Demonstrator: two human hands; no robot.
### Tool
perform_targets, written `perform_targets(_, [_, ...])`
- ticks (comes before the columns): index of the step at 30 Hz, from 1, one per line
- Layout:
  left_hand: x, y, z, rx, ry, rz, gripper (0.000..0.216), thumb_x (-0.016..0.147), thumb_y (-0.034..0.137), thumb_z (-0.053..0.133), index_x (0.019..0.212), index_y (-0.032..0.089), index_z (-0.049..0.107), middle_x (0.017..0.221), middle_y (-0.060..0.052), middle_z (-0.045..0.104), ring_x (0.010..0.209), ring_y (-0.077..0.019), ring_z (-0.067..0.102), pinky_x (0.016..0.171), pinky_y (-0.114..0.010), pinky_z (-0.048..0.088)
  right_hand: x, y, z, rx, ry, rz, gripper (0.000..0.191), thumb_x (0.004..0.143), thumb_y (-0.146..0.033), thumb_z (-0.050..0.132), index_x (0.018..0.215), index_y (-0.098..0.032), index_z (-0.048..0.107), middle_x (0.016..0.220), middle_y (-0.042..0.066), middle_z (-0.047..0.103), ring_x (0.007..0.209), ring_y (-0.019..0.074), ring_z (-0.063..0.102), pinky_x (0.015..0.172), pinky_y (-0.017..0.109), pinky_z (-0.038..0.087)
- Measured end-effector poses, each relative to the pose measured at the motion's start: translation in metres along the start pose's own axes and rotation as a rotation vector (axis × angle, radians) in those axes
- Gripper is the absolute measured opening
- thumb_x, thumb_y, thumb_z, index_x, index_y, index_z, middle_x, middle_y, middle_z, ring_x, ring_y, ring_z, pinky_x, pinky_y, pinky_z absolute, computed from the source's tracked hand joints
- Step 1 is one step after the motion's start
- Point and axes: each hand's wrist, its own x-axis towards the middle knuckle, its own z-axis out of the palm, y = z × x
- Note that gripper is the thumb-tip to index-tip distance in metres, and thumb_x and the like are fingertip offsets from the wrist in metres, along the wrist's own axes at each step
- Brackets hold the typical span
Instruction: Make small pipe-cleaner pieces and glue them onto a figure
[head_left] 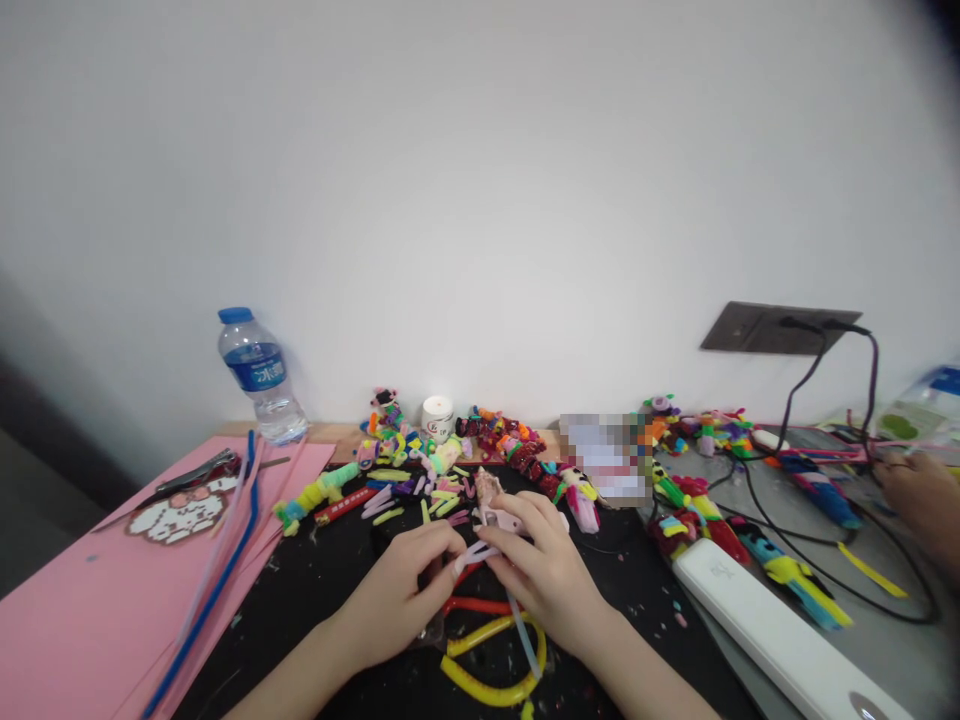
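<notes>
My left hand is closed, its thumb and fingertips pinching one end of a pale lilac pipe cleaner. My right hand is closed as well, with the fingertips at the other side of the same strip. A pale pink object sits partly hidden behind my right fingers; its kind is unclear. Beyond both hands lie short cut pipe cleaner pieces in lilac, yellow and pink. Below them, a bent yellow tube-like strip and a red strip rest on the black mat.
Fuzzy pipe cleaner figures line the wall. At left are a water bottle, pink sheets, a blue pipe cleaner and dark-handled scissors. To the right lie a white elongated device, black cables and another person's hand.
</notes>
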Motion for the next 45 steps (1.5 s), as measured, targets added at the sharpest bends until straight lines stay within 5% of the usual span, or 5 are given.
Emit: perform_targets(45, [0.0004,0.001,-0.0006,0.078,-0.022,-0.032,0.019,0.089,0.023,0.037,0.078,0.019,0.053,0.076,0.0,0.056,0.071,-0.014,0.052,0.066,-0.024,0.041,0.0027,-0.0006,-0.002,0.072,-0.095,0.069,0.014,0.087,-0.018,0.051,0.095,-0.019,0.063,0.108,0.009,0.057,0.099,0.0208,0.049,0.082,0.036,0.042])
